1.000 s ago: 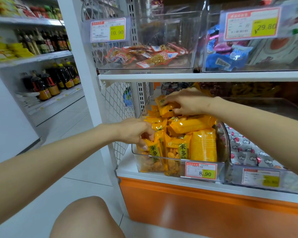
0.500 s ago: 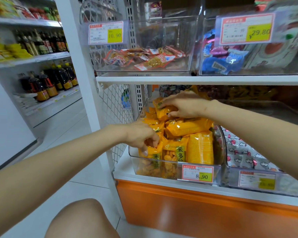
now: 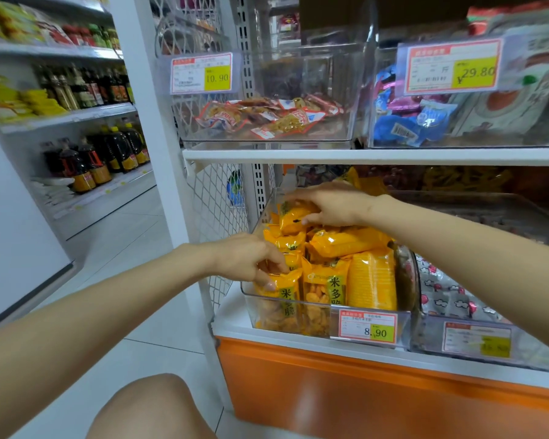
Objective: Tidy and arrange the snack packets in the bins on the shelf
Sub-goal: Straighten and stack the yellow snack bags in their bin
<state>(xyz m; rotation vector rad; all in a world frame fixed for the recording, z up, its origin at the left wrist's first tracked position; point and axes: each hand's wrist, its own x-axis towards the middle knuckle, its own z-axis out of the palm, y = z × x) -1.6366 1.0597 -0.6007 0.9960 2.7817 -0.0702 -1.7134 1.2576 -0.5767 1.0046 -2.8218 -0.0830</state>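
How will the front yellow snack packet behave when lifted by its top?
Probably light: the front packet shows small loose pieces inside. Its glossy film may be slippery and crinkle where the left hand pinches it.

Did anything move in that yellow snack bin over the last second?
Barely. The left hand still pinches the top of the front-left yellow packet, the right hand still grips the top packet at the back. Nothing was picked up or let go; the clear bin and other packets stayed put. Only the view shifted slightly.
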